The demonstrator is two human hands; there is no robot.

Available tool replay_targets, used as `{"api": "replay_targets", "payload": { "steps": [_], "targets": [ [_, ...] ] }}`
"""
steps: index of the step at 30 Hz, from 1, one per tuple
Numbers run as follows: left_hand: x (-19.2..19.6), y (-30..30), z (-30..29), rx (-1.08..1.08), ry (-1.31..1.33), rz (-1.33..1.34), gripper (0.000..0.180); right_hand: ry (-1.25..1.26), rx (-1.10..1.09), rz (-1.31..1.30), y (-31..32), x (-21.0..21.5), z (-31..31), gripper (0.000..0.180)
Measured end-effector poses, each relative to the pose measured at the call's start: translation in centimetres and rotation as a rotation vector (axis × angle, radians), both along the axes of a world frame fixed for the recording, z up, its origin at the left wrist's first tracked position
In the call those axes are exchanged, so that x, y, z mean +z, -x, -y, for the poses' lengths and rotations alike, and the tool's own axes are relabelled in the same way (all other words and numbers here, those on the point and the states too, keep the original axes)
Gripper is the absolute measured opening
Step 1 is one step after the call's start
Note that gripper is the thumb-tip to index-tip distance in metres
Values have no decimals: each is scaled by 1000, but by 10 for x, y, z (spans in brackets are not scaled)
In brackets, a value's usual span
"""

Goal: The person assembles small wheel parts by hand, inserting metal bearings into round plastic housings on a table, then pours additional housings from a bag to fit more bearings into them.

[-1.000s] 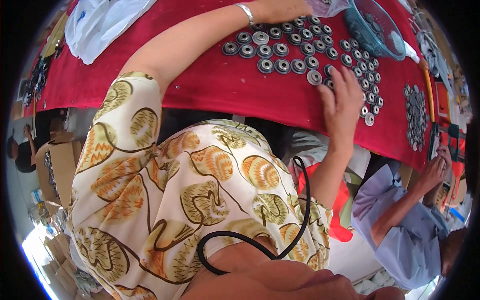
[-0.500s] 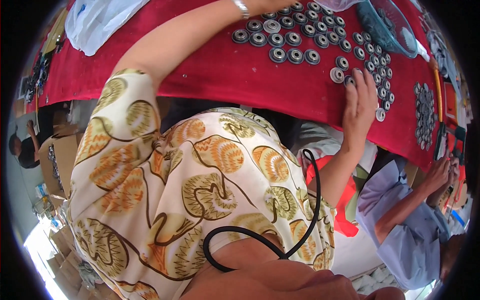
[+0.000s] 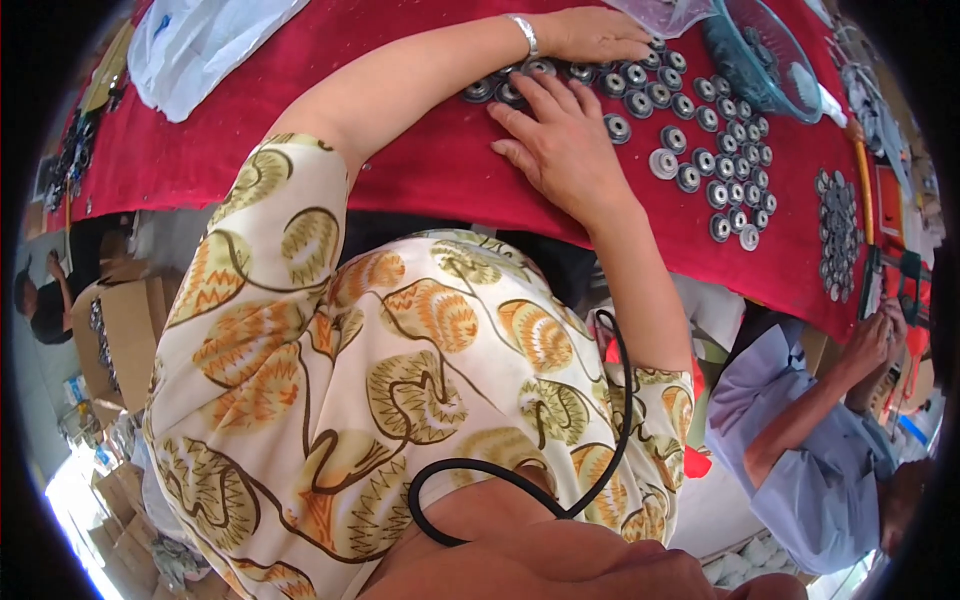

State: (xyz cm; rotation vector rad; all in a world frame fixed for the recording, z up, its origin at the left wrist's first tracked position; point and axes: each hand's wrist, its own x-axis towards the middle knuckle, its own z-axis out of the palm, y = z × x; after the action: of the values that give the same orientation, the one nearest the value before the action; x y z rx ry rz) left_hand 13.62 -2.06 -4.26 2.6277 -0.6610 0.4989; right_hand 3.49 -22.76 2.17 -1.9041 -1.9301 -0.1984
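Several small round metal parts [image 3: 673, 138], dark-rimmed discs with a raised hub and a central hole that look like flanged bearings, lie in a loose spread on the red cloth [image 3: 420, 150]. Over the far rows my left hand [image 3: 590, 36] stretches flat, fingers extended to the right, a metal band on its wrist. My right hand [image 3: 570, 150] rests with spread fingers on the nearer left rows, and its fingertips touch or cover some of the discs. Neither hand shows anything gripped. Some discs are hidden beneath both hands.
A teal plastic basket [image 3: 800, 95] with parts inside stands at the far right beside a clear plastic bag [image 3: 675, 14]. White plastic sheeting [image 3: 195, 55] lies far left. More discs [image 3: 838, 235] cluster at the right, near a co-worker in a light blue shirt [image 3: 800, 440].
My right hand has moved left from the right-hand discs onto the left rows. My left hand has come right and nearer over the far rows. Discs on the right are now uncovered.
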Motion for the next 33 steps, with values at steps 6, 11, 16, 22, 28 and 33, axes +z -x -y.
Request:
{"api": "replay_targets", "payload": {
  "steps": [6, 11, 16, 22, 28, 33],
  "targets": [
    [16, 15, 47, 186, 107, -104, 58, 79, -66, -37, -12, -6, 22, 34],
    [14, 2, 48, 55, -22, 47, 48, 76, -164, -9, -27, -4, 37, 33],
    [-18, 19, -7, 102, -69, 305, 41, 19, -183, -35, -14, 6, 42, 35],
    [-5, 105, -9, 283, -332, 259, 32, -38, 57, -289, 15, 5, 57, 27],
    [12, 80, 65, 361, -266, 110, 48, 0, 10, -321, 10, -7, 49, 27],
    [9, 51, 76, 239, 434, 54, 41, -12, -30, -257, 7, -6, 40, 26]
  ]
}}
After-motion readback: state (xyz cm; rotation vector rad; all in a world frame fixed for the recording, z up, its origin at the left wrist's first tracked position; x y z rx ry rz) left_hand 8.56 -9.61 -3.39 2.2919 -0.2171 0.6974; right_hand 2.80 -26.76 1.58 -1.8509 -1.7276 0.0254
